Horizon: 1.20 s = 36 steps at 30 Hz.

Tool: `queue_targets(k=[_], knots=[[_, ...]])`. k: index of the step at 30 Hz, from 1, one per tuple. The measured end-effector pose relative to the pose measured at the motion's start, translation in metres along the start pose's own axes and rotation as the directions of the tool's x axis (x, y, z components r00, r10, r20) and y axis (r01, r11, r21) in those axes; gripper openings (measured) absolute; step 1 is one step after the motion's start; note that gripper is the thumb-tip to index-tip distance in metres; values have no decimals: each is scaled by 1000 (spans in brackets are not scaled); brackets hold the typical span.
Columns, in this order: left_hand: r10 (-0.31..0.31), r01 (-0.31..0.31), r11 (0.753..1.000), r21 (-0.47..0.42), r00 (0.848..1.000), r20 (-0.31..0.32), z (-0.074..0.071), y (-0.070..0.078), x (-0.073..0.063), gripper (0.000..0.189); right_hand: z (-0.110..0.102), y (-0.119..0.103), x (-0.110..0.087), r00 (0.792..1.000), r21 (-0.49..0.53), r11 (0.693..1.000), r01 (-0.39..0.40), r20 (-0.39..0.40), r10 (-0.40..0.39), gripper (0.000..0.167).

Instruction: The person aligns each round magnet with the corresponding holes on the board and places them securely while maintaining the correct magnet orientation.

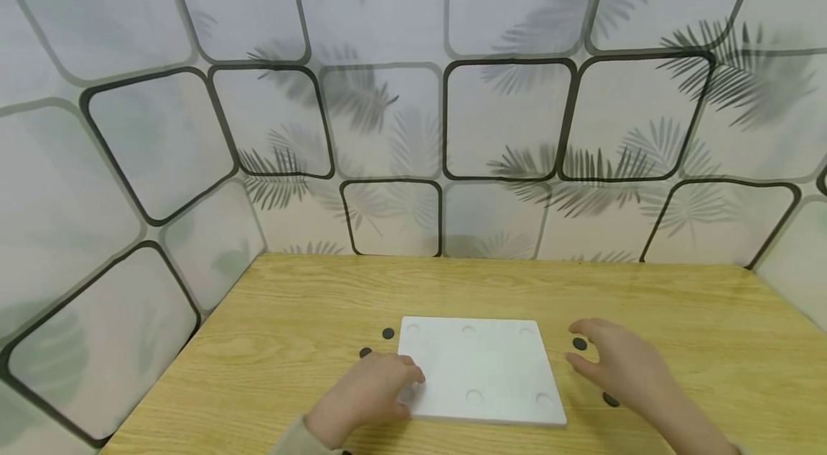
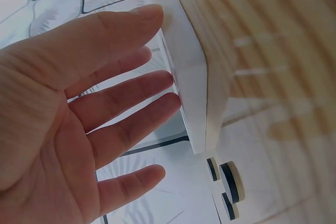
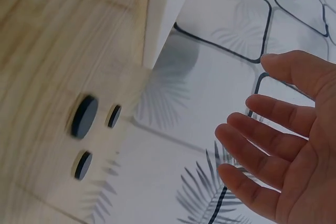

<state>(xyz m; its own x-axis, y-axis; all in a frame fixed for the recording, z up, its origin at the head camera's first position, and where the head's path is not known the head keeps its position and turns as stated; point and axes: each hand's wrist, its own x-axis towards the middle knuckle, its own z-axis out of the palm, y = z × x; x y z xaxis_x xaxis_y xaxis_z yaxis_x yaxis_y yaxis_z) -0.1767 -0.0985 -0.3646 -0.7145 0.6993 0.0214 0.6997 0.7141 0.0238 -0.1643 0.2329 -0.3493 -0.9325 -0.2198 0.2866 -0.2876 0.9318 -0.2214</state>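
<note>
Your left hand (image 1: 370, 392) hangs over the white board (image 1: 484, 365) at its left edge; your right hand (image 1: 632, 367) hovers near a black disc (image 1: 579, 344), both grips loosely spread.

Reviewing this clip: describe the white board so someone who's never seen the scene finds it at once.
Start at the wooden table below the patterned backdrop. On it lies the white board, the left hand at its left edge, faint round outlines on its top. Being large, pale and rectangular, it stands apart from the small, dark, round discs to either side.
</note>
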Motion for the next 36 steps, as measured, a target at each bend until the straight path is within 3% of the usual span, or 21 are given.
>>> queue_targets(k=[7, 16, 27, 36], knots=[[-12, 12, 999, -35, 1000, 20, -1, 0, 0, 33, -3, 12, -4, 1000, -26, 1000, -14, -8, 14, 34], [-18, 19, 999, -36, 999, 38, -2, 1, 1, 34, -4, 13, -2, 996, -27, 999, -18, 84, 20, 34], [-24, 26, 999, -36, 999, 49, -1, 0, 2, 34, 0, 18, -4, 995, -32, 999, -3, 102, 6, 36], [-23, 25, 999, -39, 999, 47, -1, 1, 1, 33, 0, 23, -2, 976, -15, 999, -52, 210, 54, 34]])
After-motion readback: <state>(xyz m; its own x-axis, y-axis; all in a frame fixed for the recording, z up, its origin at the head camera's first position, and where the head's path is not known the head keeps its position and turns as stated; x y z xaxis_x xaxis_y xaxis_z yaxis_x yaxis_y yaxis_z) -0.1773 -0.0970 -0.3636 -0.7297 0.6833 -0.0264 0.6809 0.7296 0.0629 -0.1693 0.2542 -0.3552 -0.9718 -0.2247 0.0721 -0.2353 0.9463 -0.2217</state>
